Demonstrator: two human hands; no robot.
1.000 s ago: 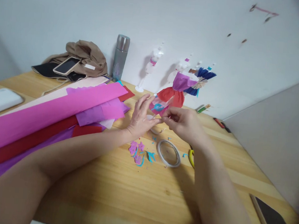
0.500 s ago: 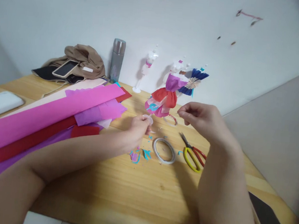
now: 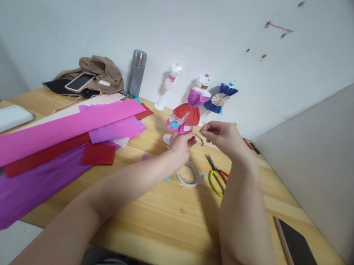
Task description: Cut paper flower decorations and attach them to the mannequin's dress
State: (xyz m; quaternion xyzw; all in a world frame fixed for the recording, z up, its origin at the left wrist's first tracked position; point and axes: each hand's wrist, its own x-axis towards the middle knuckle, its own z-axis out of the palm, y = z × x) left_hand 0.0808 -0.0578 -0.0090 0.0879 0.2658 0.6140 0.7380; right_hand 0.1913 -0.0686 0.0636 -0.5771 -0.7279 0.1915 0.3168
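Note:
A small white dress form wears a paper outfit (image 3: 189, 114) with a purple top, a red layer and a pink lower skirt with a blue patch. Its round white base (image 3: 167, 139) rests on the table. My left hand (image 3: 181, 143) is just below the skirt hem, fingers curled; whether it touches the paper is unclear. Facing it, to the right of the skirt, my right hand (image 3: 221, 137) pinches thumb and finger together, and what lies between them is too small to make out. A roll of white tape (image 3: 196, 179) lies below my left hand, partly hidden by it.
Scissors (image 3: 216, 180) with yellow and red handles lie near my right forearm. Coloured paper sheets (image 3: 58, 125) cover the left side. Along the wall stand a grey flask (image 3: 136, 74), a bare dress form (image 3: 168, 85) and a navy pleated outfit (image 3: 218, 99). A phone (image 3: 300, 252) lies at right.
My left hand has moved off the white base, right and up to the skirt's hem. My right hand stays pinched beside the skirt. The camera view has shifted slightly.

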